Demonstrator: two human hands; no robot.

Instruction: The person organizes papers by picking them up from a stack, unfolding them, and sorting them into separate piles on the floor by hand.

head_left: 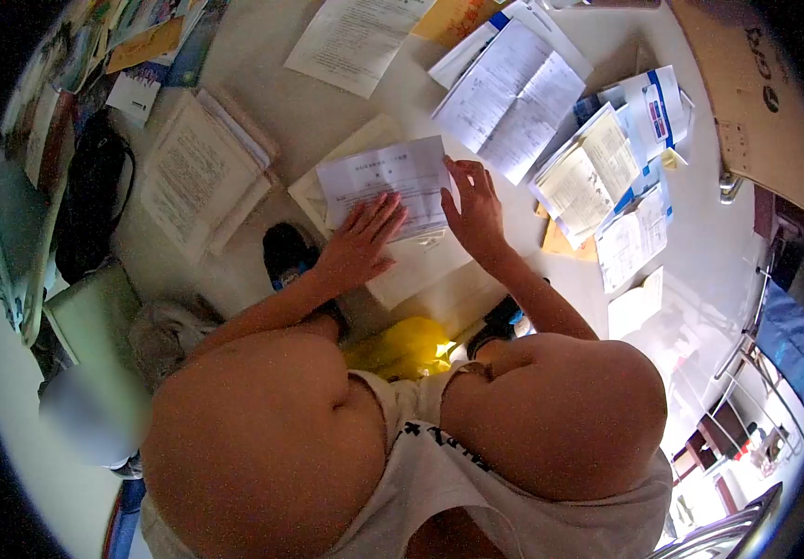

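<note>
A white printed sheet (382, 173) lies on a small pile of papers on the floor between my feet. My left hand (364, 238) rests flat on its lower part, fingers spread. At the sheet's right edge is my right hand (473, 207), its fingers bent and apart, the fingertips touching or just beside the edge; whether it grips the paper I cannot tell. Beneath the sheet, cream papers (309, 200) stick out on the left.
A stack of printed pages (199, 172) lies at the left, creased sheets (511, 98) at the upper right, and booklets and papers (591, 172) at the right. A yellow bag (404, 347) lies between my legs. A cardboard box (756, 93) stands at the far right.
</note>
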